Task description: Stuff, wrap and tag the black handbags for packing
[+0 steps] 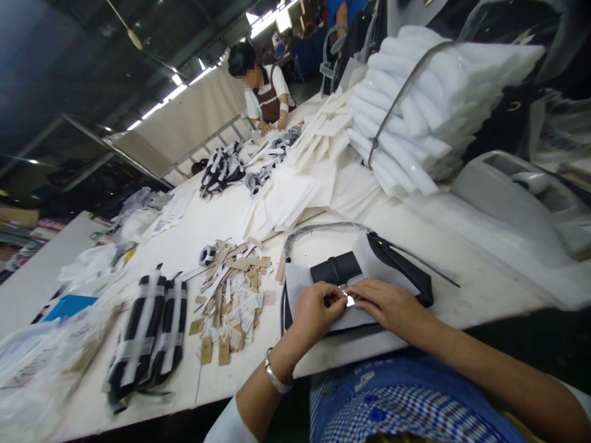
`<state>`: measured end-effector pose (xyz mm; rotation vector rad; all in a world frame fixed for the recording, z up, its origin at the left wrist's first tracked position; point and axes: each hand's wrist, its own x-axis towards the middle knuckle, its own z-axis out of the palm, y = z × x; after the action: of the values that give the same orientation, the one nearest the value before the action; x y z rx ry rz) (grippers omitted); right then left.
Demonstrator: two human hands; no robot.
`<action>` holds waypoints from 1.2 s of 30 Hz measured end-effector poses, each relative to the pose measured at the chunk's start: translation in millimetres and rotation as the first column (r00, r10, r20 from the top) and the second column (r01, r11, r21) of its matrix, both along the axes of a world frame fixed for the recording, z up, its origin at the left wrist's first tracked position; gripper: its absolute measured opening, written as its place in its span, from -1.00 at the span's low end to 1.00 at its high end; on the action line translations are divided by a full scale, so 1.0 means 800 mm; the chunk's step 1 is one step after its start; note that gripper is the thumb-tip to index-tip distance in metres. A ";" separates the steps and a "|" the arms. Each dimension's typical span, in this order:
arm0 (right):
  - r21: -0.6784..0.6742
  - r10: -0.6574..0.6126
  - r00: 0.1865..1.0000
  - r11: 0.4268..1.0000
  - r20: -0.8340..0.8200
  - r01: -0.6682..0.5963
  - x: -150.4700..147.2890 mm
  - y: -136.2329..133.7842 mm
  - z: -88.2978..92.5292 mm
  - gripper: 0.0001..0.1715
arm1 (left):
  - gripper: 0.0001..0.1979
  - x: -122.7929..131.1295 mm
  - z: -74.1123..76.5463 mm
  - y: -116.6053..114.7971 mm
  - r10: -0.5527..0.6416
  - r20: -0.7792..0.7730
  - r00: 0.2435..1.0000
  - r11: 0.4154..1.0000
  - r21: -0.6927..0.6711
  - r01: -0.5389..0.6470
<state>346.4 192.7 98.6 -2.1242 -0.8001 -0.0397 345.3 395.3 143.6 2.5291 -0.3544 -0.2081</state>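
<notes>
A black handbag (418, 280) lies on the table in front of me, its front largely covered by a pale grey sheet (383, 264). A dark strap or flap piece (336, 268) crosses its middle and ends at a shiny metal clasp (349, 299). My left hand (318, 309) is closed in a pinch at the clasp's left side. From the right, my right hand (390, 304) has its thumb and fingers together on the same clasp. The fingers hide part of the metal. A wrapped handle (318, 227) arches behind the bag.
Left of the bag lies a heap of tags (237, 301), beside black wrapped bundles (143, 332). White foam sheets (290, 197) and a tied foam stack (410, 111) sit behind. A grey tape dispenser (498, 191) stands right. Another person (265, 92) works at the far end.
</notes>
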 end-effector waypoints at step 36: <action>-0.020 -0.022 0.993 1.000 -0.117 0.020 0.000 0.000 0.000 -0.73 | -0.85 0.044 0.052 0.024 -0.572 -0.084 0.816 0.782 0.244 0.574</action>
<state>346.2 192.8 98.4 -2.1313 -0.7111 0.0808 380.8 414.3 185.3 2.5949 -1.1705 -0.5249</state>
